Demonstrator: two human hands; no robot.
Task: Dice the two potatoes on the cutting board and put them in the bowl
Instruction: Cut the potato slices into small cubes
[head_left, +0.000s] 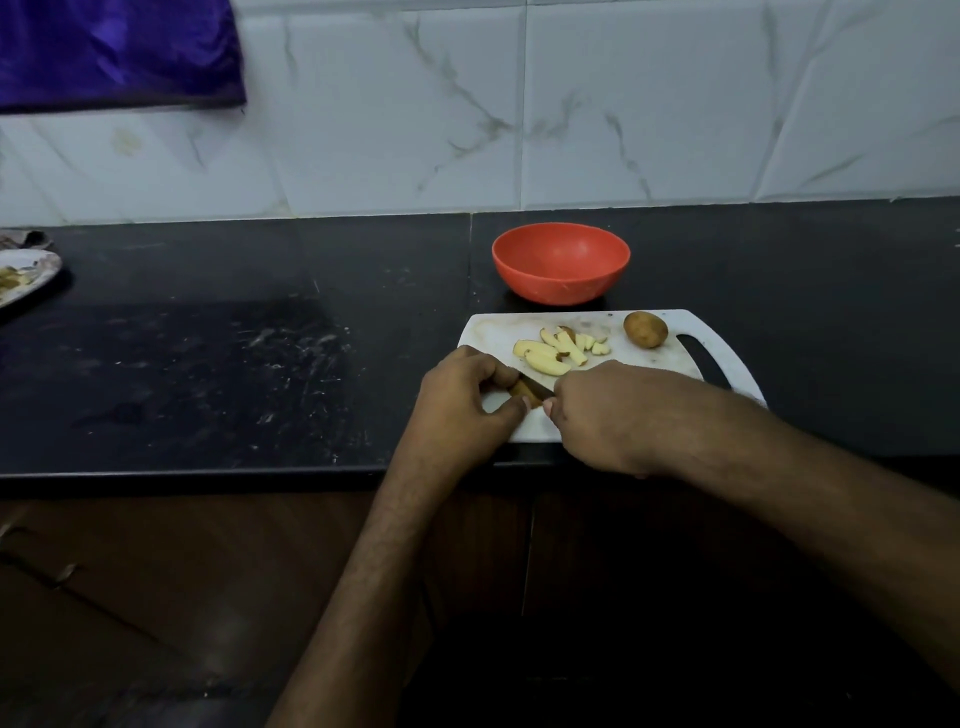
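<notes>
Bare fingers of the left hand (460, 402) were curled round a brown-skinned potato piece (521, 391), pinning it to the near part of the white plastic cutting board (485, 330). Across from it, the right hand (602, 410) was closed into a fist with its knuckles up, and a dark knife blade (537, 387) ran out of that fist and lay across the piece between the two hands. The handle itself was buried in the grip and could not be seen.

Just beyond the hands, pale potato slices (558, 351) lay in a loose heap near the middle of the board, some with skin along an edge. Farther right, near the board's cut-out handle, a whole potato (645, 329) sat uncut and well apart from the slices. Behind the board's far edge stood the red bowl (561, 262), with nothing visible inside it.

All of this rested on a black stone counter (234, 364), smeared and scuffed on its left half. At the far left edge a plate (28, 275) held some scraps, too dim to name. White marbled tiles (623, 104) backed the counter, and a purple cloth (114, 52) hung at the upper left.
</notes>
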